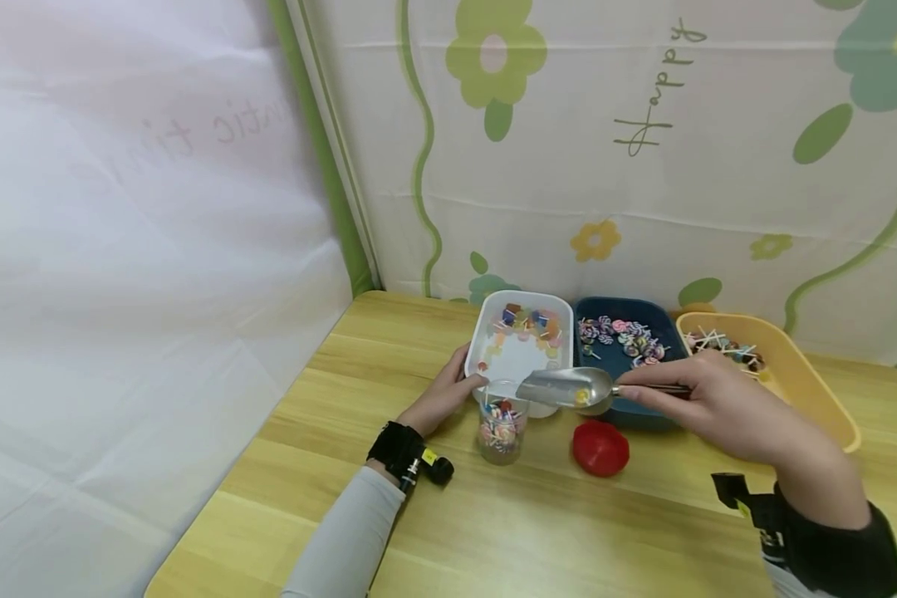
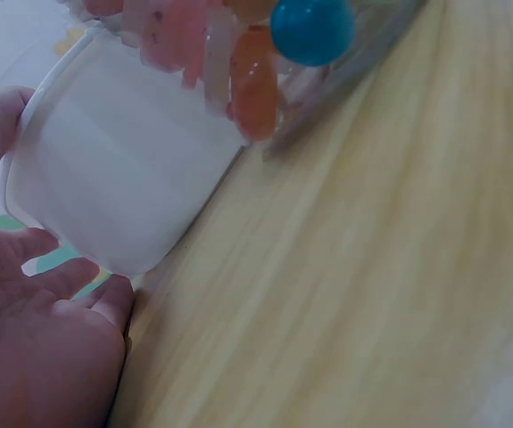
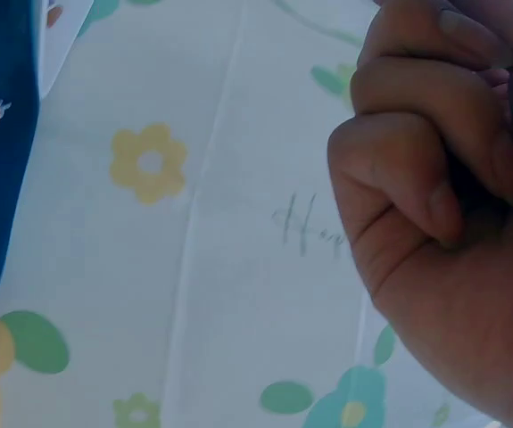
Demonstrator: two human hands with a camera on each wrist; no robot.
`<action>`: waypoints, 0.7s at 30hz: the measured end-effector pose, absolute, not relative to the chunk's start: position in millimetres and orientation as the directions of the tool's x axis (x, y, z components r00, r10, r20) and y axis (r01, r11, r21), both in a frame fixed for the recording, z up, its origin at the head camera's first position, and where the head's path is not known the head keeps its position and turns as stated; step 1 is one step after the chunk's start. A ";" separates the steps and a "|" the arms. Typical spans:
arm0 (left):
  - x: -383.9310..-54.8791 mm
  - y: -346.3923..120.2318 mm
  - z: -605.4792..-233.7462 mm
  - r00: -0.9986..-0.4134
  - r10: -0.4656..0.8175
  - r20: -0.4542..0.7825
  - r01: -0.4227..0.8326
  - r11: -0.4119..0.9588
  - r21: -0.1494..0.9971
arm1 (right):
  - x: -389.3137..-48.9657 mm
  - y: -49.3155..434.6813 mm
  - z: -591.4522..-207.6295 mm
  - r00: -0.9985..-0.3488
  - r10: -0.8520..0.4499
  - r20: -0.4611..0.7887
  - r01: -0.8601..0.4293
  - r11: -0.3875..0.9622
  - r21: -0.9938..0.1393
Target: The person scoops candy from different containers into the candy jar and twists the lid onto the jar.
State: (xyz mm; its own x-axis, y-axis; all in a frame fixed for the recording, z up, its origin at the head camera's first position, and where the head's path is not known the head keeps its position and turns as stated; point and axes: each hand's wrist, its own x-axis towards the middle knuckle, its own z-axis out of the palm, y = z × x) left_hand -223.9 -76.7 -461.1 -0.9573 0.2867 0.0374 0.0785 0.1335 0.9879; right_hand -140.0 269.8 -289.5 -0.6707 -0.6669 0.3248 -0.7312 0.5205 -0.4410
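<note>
Two hands at work on the table [image 1: 568,531], centre and right of the head view. The right hand [image 1: 732,407] grasps the handle of a metal scoop [image 1: 556,386]; its curled fingers also show at the right of the right wrist view. The left hand [image 1: 443,397] grips the white tray [image 1: 519,357] near its near left corner, thumb at the rim. The clear jar [image 1: 501,440], partly filled with candies, stands just below frame centre, in front of that tray. The scoop's lip overlaps the jar's mouth; its height above the rim cannot be told. A yellow candy [image 1: 582,397] lies at the scoop's rear, near the handle.

Good technique, in our judgement: keep the lip centred over the opening, raise the handle gradually so the candy slides forward, and avoid levering against the jar, which could tip. Steadying the jar with the left hand would probably help. The red lid [image 1: 601,448], right of the jar, is best left outside the scoop's path.
</note>
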 end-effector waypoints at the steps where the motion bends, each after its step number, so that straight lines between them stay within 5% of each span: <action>1: -224.2 -76.4 -460.9 -0.957 0.287 0.039 0.080 0.133 0.988 | -138.3 268.1 -288.9 -0.667 -0.670 0.327 -0.736 0.524 -0.428; 16: -223.1 -75.7 -461.3 -0.956 0.293 0.030 0.071 0.131 0.989 | -129.3 278.0 -284.7 -0.676 -0.625 0.391 -0.737 0.565 -0.370; 21: -225.1 -74.9 -458.9 -0.954 0.299 0.033 0.076 0.135 0.988 | -126.8 303.2 -277.9 -0.737 -0.505 0.449 -0.669 0.636 -0.384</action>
